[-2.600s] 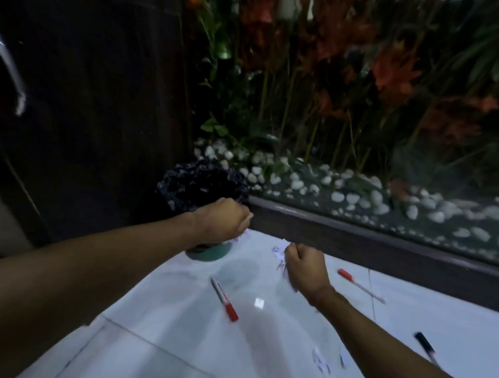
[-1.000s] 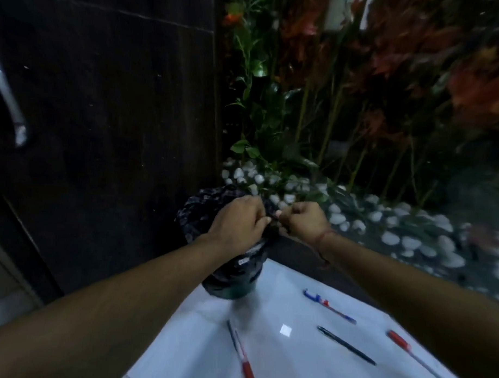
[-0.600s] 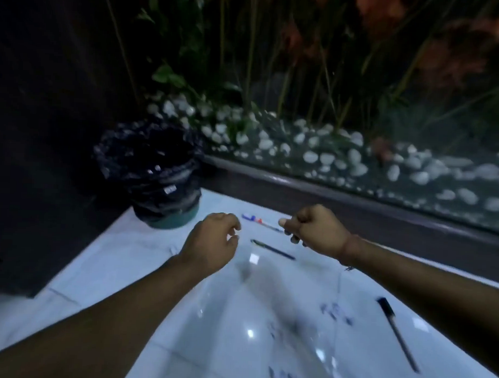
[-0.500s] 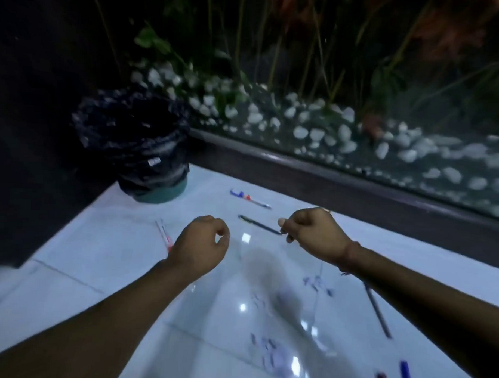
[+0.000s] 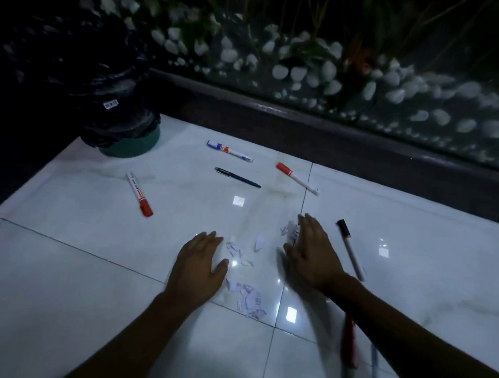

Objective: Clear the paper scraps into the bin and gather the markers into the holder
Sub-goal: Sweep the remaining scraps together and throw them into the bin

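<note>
**Both hands flat among the paper scraps**

Nearest me, at about 5 o'clock, a red marker (image 5: pixel 349 345) lies blurred beside my right forearm. My left hand (image 5: pixel 198 267) and right hand (image 5: pixel 311 254) rest palm-down on the white tiled floor (image 5: pixel 69 281), fingers straight and spread, holding nothing. Between them lie the paper scraps (image 5: pixel 247 269): a larger torn cluster close to my left wrist, smaller bits further out, and a few touching my right fingertips. Just beside my right hand, at 3 o'clock, lies a black-capped marker (image 5: pixel 350 249). Further out at 10 o'clock is a red-capped marker (image 5: pixel 139 194). Toward 12 o'clock lie a dark pen (image 5: pixel 237 177), a blue-capped marker (image 5: pixel 230 150) and another red-capped marker (image 5: pixel 296 178) at 1 o'clock. At far 10 o'clock stands the bin (image 5: pixel 110 99), lined with a black bag. Behind it all run white pebbles (image 5: pixel 331 75) and plants.
</note>
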A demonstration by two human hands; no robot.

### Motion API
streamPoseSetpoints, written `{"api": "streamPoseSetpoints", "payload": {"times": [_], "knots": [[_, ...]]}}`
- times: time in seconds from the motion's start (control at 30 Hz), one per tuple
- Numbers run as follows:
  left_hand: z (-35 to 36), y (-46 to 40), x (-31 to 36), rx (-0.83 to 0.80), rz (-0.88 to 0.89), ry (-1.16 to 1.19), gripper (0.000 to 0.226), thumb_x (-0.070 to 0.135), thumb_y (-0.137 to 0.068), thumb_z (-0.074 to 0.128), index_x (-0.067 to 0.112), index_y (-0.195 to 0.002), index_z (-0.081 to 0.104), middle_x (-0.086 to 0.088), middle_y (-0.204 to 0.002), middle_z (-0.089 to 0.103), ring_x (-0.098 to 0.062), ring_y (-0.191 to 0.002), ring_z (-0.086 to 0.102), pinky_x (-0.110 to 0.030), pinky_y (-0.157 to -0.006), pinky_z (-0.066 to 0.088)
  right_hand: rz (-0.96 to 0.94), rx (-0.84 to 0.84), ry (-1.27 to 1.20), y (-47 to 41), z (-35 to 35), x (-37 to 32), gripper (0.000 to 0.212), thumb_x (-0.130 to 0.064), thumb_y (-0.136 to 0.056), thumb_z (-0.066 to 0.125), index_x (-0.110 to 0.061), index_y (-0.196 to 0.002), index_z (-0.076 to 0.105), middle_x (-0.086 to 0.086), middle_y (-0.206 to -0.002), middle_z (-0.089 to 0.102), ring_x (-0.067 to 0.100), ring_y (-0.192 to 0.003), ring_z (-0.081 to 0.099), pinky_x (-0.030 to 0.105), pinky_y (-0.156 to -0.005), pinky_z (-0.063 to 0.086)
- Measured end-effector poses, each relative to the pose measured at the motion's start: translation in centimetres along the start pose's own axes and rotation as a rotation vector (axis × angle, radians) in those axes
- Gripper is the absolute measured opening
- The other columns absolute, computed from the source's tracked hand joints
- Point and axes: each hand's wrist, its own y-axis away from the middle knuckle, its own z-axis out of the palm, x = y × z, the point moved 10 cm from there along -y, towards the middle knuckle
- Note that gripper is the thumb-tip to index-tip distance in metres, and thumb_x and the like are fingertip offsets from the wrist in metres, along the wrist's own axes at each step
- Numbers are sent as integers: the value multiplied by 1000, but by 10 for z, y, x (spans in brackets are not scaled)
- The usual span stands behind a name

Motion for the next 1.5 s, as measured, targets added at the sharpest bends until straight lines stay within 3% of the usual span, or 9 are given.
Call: {"api": "streamPoseSetpoints", "payload": {"times": [0.23, 0.47, 0.67, 0.87, 1.03, 1.17, 1.23, 1.4, 1.5], "knots": [[-9, 17, -10, 79, 109, -60, 47, 32, -99, 28, 9, -127, 59, -10, -139, 53, -27, -131, 46, -41, -108, 33, -321, -86, -30, 4, 37, -48, 75, -52, -94, 31, -7, -152, 15, 11, -160, 11, 19, -149, 1, 39, -121, 6], [-4, 22, -23, 84, 70, -116, 46, 29, -94, 40, 5, -131, 55, -13, -144, 47, -29, -134, 42, -46, -110, 35, -423, -12, -270, -1, 33, -69, 66, -44, -90, 49, -7, -143, 36, 11, -148, 39, 20, -137, 35, 29, -114, 27], [-3, 20, -23, 97, 55, -122, 47, 30, -94, 41, 6, -132, 54, -12, -144, 48, -28, -134, 41, -45, -110, 35, -594, -199, -95, -4, 66, -112, 81, -60, -88, 41, -10, -150, 25, 9, -158, 25, 21, -148, 16, 42, -121, 13], [-3, 21, -23, 118, 33, -132, 47, 33, -93, 41, 7, -131, 54, -11, -144, 48, -27, -134, 41, -42, -110, 35, -690, -193, -181, 29, 64, -117, 84, -58, -84, 57, -7, -146, 33, 10, -154, 34, 20, -145, 24, 42, -118, 24], [-4, 20, -21, 145, 44, -131, 45, 31, -96, 39, 8, -130, 55, -11, -142, 50, -27, -133, 43, -43, -110, 36, -855, -189, 188, 45, 91, -129, 85, -70, -86, 41, -16, -150, 26, 14, -157, 27, 29, -144, 22, 45, -119, 13], [-6, 21, -21, 158, 36, -121, 42, 27, -95, 38, 8, -128, 57, -10, -142, 50, -27, -132, 44, -43, -109, 36, -829, -21, 53, 35, 79, -138, 40, -39, -95, 48, -9, -118, 60, 15, -120, 57, 29, -107, 51, 39, -92, 42], [-6, 21, -19, 156, 45, -126, 42, 27, -95, 38, 7, -128, 57, -11, -141, 51, -27, -132, 44, -45, -108, 38, -787, 36, 60, 27, 74, -136, 29, -34, -95, 49, -9, -102, 61, 11, -103, 58, 27, -88, 52, 36, -74, 42], [-8, 21, -18, 189, 62, -133, 40, 25, -95, 42, 5, -126, 58, -12, -140, 52, -28, -131, 45, -43, -108, 37, -684, 141, 86, 18, 64, -125, 34, -34, -94, 46, -8, -74, 58, 10, -71, 55, 27, -55, 54, 30, -46, 40], [-12, 19, -13, 241, 8, -108, 40, 26, -95, 39, 4, -120, 61, -14, -133, 57, -29, -125, 50, -42, -107, 39, -639, 114, 80, 9, 53, -121, 34, -36, -92, 44, -13, -75, 62, 5, -66, 59, 25, -57, 60, 27, -46, 44]]}}
